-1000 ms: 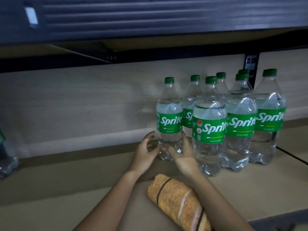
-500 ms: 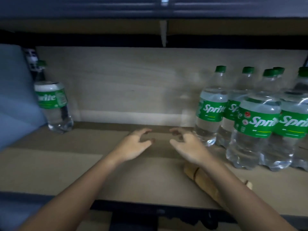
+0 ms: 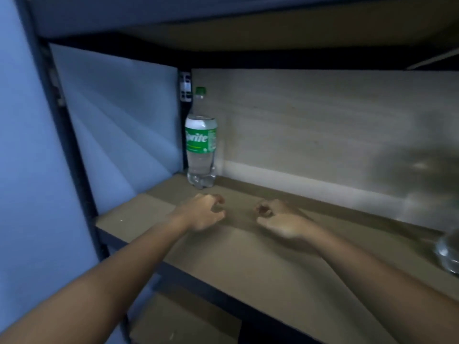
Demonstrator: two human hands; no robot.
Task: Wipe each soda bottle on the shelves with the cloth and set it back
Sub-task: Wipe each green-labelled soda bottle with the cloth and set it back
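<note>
A single clear Sprite bottle (image 3: 200, 142) with a green cap and green label stands upright in the back left corner of the brown shelf (image 3: 248, 256). My left hand (image 3: 202, 211) hovers over the shelf just in front of that bottle, fingers loosely curled, holding nothing. My right hand (image 3: 278, 220) is a little to the right of it, also loosely curled and empty. The base of another clear bottle (image 3: 448, 252) shows blurred at the right edge. The cloth is out of view.
A dark metal upright (image 3: 72, 155) and a pale blue wall (image 3: 29, 170) close off the left side. The shelf above (image 3: 248, 28) hangs low overhead. A pale wood-grain back panel (image 3: 323, 130) runs behind. A lower shelf (image 3: 173, 324) shows below.
My view has swung left: the group of bottles and the cloth have left the frame, and the lone corner bottle is now central. Both hands let go of the bottle and moved left, empty.
</note>
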